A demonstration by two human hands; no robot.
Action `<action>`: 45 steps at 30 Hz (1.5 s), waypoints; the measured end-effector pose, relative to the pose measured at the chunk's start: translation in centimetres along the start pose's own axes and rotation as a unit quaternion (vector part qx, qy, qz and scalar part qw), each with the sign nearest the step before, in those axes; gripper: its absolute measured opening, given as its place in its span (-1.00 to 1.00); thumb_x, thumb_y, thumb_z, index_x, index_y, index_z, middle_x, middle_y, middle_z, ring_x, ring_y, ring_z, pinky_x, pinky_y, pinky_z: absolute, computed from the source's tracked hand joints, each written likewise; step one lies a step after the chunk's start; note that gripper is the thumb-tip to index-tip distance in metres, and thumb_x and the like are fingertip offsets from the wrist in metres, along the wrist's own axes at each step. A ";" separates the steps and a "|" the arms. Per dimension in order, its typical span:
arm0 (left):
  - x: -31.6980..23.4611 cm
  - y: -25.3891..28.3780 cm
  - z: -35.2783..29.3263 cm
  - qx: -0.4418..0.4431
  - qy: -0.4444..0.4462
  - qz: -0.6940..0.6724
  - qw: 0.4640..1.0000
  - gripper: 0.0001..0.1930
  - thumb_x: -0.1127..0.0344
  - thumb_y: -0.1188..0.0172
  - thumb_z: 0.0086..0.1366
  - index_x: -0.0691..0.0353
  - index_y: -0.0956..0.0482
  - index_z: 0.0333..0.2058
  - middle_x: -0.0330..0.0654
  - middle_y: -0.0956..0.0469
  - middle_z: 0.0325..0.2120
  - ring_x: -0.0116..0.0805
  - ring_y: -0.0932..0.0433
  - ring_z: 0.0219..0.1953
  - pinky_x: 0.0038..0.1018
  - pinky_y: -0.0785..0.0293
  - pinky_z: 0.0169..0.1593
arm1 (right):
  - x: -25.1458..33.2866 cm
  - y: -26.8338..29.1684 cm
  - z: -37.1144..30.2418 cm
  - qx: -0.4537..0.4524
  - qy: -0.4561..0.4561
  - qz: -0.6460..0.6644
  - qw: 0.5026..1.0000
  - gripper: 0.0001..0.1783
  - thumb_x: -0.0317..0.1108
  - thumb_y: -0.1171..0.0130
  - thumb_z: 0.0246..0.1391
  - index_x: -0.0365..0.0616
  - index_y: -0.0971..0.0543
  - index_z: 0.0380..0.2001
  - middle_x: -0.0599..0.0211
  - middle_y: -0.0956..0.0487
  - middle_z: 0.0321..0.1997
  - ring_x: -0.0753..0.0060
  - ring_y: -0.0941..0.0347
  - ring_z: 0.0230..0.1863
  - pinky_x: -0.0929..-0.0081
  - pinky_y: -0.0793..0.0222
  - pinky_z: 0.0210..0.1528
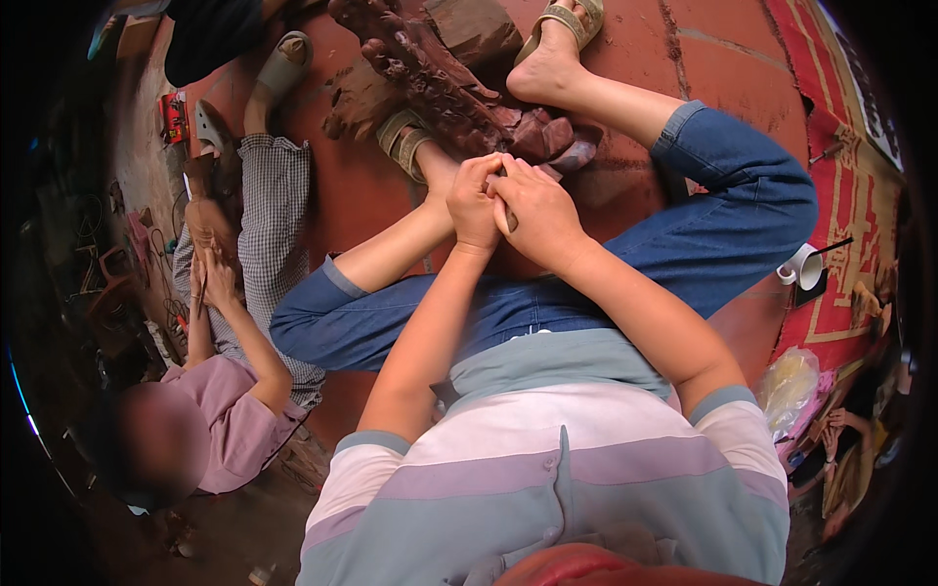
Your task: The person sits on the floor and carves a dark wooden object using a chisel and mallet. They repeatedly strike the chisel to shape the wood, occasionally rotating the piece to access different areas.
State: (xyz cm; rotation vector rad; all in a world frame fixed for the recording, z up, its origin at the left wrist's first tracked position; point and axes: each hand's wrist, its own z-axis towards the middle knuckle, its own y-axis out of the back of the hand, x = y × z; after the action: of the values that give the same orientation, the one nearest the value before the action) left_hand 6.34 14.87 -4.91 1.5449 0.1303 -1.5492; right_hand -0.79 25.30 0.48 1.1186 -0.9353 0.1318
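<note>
A dark red-brown wood carving [430, 73], knotty and deeply cut, lies on the floor between my feet. My left hand [475, 203] and my right hand [539, 213] meet at its near end. The rounded butt of a wooden-handled tool [504, 217] shows between my palms, gripped in my right hand. Its working end is hidden by my fingers. My left fingers are curled closed against the right ones; what they hold is covered. Smoother, rounded lumps of the carving [547, 137] sit just beyond my fingertips.
Wood blocks [474, 29] lie beside the carving on the red tile floor [723, 73]. At left, another person [234, 420] works a wooden piece [207, 220] with both hands. A white mug [803, 268] and a clear plastic bag [789, 386] are by the red patterned mat [831, 205] at right.
</note>
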 end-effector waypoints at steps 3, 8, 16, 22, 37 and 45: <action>0.1 0.1 0.2 -0.003 0.006 0.017 1.000 -0.68 0.60 -0.24 0.02 0.26 -0.64 -0.18 -0.12 -0.61 -0.19 -0.32 -0.63 -0.29 -0.52 -0.56 -0.27 | -0.6 -1.0 -0.1 -0.047 0.006 0.031 0.998 -0.84 -0.37 -0.18 -0.03 -0.18 -0.55 -0.34 0.01 -0.51 0.00 0.08 -0.47 0.00 0.19 -0.41 0.07; 0.5 0.6 -0.4 0.025 0.045 -0.040 0.998 -0.71 0.57 -0.25 0.06 0.30 -0.65 -0.18 -0.10 -0.63 -0.19 -0.28 -0.63 -0.16 -0.49 -0.55 -0.11 | 1.0 0.4 0.5 0.057 -0.043 0.000 0.997 -0.81 -0.38 -0.20 0.04 -0.13 -0.58 -0.24 -0.12 -0.51 0.13 -0.04 -0.44 0.18 0.17 -0.36 0.21; -0.3 1.2 0.5 0.014 0.047 -0.058 0.997 -0.73 0.54 -0.24 0.06 0.31 -0.67 -0.20 -0.06 -0.65 -0.18 -0.24 -0.66 -0.16 -0.46 -0.58 -0.08 | 2.3 0.3 1.8 0.092 -0.054 -0.068 0.992 -0.83 -0.33 -0.17 0.01 -0.14 -0.59 -0.32 0.08 -0.53 0.00 0.13 -0.47 0.04 -0.12 -0.28 0.20; -0.6 1.1 -0.5 0.037 0.030 -0.006 0.999 -0.67 0.56 -0.21 0.08 0.27 -0.67 -0.13 -0.08 -0.65 -0.14 -0.21 -0.65 -0.11 -0.44 -0.59 -0.07 | 1.0 0.0 -0.6 0.002 -0.015 -0.021 1.000 -0.77 -0.33 -0.19 0.01 -0.18 -0.56 -0.25 -0.03 -0.50 0.05 0.03 -0.43 0.08 -0.11 -0.23 0.25; 0.2 1.5 0.2 0.024 -0.005 -0.011 1.000 -0.71 0.55 -0.25 0.02 0.29 -0.65 -0.21 -0.03 -0.65 -0.15 -0.13 -0.66 -0.14 -0.40 -0.59 -0.08 | 1.6 -0.1 1.0 0.051 -0.009 -0.035 0.998 -0.72 -0.36 -0.23 -0.04 -0.26 -0.56 -0.23 -0.19 -0.47 0.11 -0.03 -0.42 0.13 -0.03 -0.22 0.30; 0.3 1.5 0.2 0.014 0.018 -0.036 0.999 -0.77 0.55 -0.21 0.05 0.30 -0.64 -0.26 -0.04 -0.66 -0.20 -0.15 -0.66 -0.17 -0.41 -0.60 -0.11 | 2.2 -0.5 1.0 0.031 -0.012 -0.024 0.999 -0.80 -0.41 -0.20 -0.03 -0.24 -0.55 -0.29 -0.09 -0.51 -0.07 -0.01 -0.50 0.00 -0.10 -0.26 0.27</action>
State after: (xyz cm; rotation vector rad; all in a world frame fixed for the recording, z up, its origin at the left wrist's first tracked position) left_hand 7.16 13.73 -4.39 1.6054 0.1857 -1.5859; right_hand 0.27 23.50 1.73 1.2019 -0.9308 0.1086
